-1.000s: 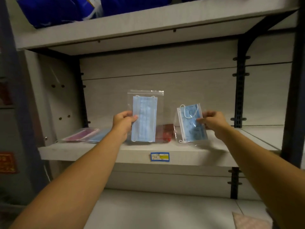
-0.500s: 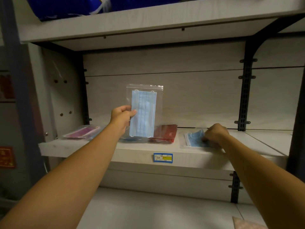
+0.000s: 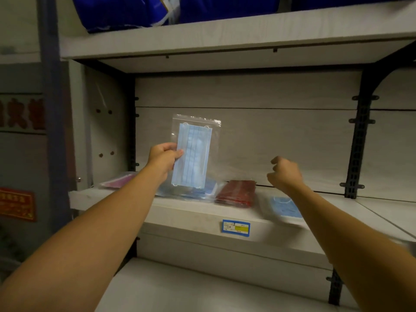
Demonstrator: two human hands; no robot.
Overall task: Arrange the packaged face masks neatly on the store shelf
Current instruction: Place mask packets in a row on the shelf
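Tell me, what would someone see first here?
A blue mask in a clear bag, held upright in the left hand at the middle. The right hand hangs empty above the shelf, where a red pack and another blue mask lie flat.

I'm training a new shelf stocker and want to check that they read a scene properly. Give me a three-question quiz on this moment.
1. True or false: the left hand holds a bagged blue mask upright above the shelf.
2. What lies directly right of the red mask pack? A) a pink pack B) a bagged blue mask lying flat C) nothing
3. Fill in: the right hand holds ____.

Key: 1 true; 2 B; 3 nothing. It hangs empty, fingers curled, above the flat blue mask.
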